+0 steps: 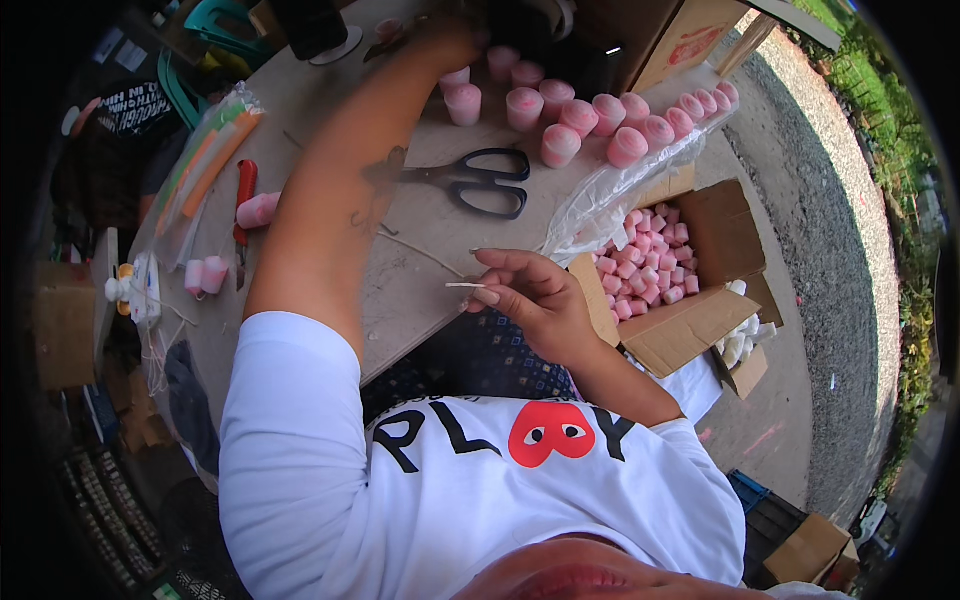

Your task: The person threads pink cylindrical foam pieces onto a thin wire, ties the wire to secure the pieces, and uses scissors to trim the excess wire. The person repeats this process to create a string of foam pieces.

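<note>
**Right fingers pinched on a thin white strand, left arm reaching far past the scissors**

Here's the grey bench (420, 215), with dark-handled scissors (450, 176) as our marker. Out to their right, a cardboard box (727, 228) gapes, loaded with short pink chunks (650, 268). The left forearm (340, 180) crosses at the scissors' left, hiding their blades. Its left hand (450, 45) is way beyond them, smeared by blur; I cannot tell whether those fingers are apart or together.

The right hand (530, 300) sits on the near side of the scissors, and look: thumb and forefinger clamped on the white strand (466, 286), its free end poking leftward! It looks light, limp, probably easy to bend; best held close to the end, with a gentle pinch.

Beyond the scissors stand tapered pink pieces (525, 108), apparently light and waxy, perhaps easily dented, so grip them round the sides. And the slimmest of all, a pale cord (425, 253) on the scissors' near side, runs toward the strand; whether they join, I can't tell.
</note>
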Action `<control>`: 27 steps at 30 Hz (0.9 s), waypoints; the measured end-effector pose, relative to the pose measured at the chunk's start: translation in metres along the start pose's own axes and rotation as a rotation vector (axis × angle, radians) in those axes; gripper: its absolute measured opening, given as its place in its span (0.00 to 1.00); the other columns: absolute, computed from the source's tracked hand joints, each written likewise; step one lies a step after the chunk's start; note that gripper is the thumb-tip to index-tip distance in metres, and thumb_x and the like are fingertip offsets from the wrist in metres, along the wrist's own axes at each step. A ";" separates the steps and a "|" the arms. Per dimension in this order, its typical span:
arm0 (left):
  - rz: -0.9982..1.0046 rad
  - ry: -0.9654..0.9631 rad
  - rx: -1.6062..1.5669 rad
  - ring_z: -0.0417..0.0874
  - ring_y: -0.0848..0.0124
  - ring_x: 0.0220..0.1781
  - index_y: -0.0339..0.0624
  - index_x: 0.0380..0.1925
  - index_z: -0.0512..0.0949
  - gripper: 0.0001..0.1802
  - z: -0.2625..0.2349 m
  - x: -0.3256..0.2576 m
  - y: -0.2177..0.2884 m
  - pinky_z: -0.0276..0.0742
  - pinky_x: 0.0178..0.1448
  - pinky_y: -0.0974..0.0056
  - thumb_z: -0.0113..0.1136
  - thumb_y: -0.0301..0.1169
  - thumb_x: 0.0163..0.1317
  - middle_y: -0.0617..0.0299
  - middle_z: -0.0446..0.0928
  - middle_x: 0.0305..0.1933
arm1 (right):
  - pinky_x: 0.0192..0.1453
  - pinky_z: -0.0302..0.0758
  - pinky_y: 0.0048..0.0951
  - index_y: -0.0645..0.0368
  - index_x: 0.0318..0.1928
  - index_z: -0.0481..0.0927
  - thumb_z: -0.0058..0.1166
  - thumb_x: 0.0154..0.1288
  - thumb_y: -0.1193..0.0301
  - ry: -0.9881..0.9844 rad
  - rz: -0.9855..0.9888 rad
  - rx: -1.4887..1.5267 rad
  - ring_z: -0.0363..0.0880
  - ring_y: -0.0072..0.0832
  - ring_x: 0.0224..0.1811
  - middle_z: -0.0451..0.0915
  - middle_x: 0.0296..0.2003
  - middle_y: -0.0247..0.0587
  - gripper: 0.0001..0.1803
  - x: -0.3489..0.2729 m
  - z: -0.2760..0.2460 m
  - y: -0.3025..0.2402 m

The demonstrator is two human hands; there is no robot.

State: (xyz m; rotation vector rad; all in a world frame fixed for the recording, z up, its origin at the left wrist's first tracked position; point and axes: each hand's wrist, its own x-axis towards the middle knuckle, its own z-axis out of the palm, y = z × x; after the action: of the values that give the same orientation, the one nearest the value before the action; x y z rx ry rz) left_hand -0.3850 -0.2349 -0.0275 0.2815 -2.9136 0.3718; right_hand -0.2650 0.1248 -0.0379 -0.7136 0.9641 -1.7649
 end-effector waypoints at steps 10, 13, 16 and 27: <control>-0.424 0.327 -1.916 0.81 0.55 0.48 0.36 0.53 0.72 0.24 -0.095 -0.111 0.017 0.78 0.53 0.59 0.58 0.38 0.60 0.50 0.78 0.45 | 0.48 0.75 0.21 0.67 0.41 0.76 0.55 0.65 0.80 0.145 -0.260 -0.126 0.78 0.22 0.41 0.79 0.39 0.39 0.06 0.013 0.002 -0.011; -0.389 0.226 -2.201 0.80 0.56 0.52 0.36 0.58 0.68 0.23 -0.143 -0.209 0.049 0.79 0.55 0.60 0.47 0.41 0.71 0.51 0.73 0.52 | 0.49 0.71 0.20 0.66 0.37 0.76 0.57 0.64 0.80 0.137 -0.425 -0.271 0.76 0.21 0.44 0.78 0.41 0.40 0.04 0.024 0.025 -0.021; -0.527 0.292 -2.101 0.79 0.62 0.54 0.37 0.58 0.68 0.20 -0.156 -0.284 0.075 0.78 0.56 0.63 0.52 0.34 0.69 0.54 0.74 0.52 | 0.48 0.72 0.23 0.64 0.35 0.77 0.59 0.60 0.80 0.066 -0.542 -0.437 0.77 0.25 0.44 0.79 0.41 0.42 0.05 0.031 0.049 -0.016; -0.453 0.661 -0.895 0.76 0.66 0.53 0.42 0.53 0.75 0.28 -0.155 -0.400 0.108 0.74 0.55 0.65 0.67 0.18 0.50 0.56 0.71 0.54 | 0.44 0.76 0.28 0.62 0.32 0.76 0.62 0.55 0.80 -0.191 -0.605 -0.849 0.81 0.33 0.40 0.81 0.39 0.44 0.07 0.004 0.126 -0.007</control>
State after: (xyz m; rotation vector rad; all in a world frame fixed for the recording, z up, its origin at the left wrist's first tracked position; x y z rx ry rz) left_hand 0.0028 -0.0263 0.0105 0.5159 -2.0107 -0.7447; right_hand -0.1686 0.0857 0.0334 -1.8309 1.4745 -1.6821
